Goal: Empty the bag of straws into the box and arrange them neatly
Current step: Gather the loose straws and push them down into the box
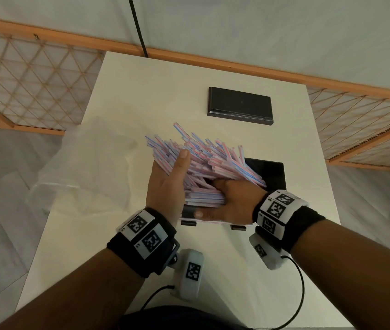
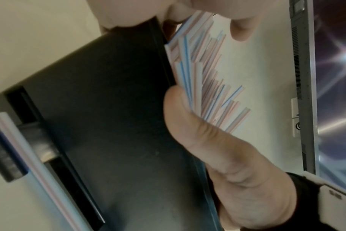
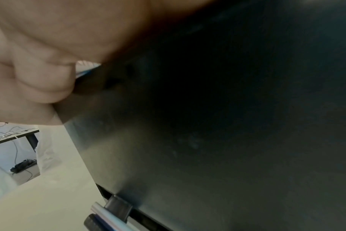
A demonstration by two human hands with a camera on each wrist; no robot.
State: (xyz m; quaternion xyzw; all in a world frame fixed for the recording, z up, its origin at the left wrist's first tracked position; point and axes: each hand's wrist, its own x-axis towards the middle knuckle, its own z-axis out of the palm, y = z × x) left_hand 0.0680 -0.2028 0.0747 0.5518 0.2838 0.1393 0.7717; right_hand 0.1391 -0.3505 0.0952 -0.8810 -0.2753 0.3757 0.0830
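Note:
A big loose pile of pink-, blue- and white-striped straws [image 1: 209, 158] fans out over the black box [image 1: 270, 173], which is mostly hidden beneath it. My left hand [image 1: 170, 179] grips the pile's left side, thumb lying on top of the straws [image 2: 203, 78]. My right hand [image 1: 231, 198] holds the near right part, its fingers buried among the straws and curled against the box wall [image 3: 207, 132]. The empty clear plastic bag [image 1: 89, 167] lies crumpled on the table to the left. One or two straws [image 2: 32, 156] lie outside the box along its near wall.
The black box lid [image 1: 240, 106] lies flat at the back of the white table [image 1: 127, 91]. The table's left edge runs under the bag. A wooden lattice screen [image 1: 32, 75] stands behind, and a black cable [image 1: 138, 27] hangs down at the back.

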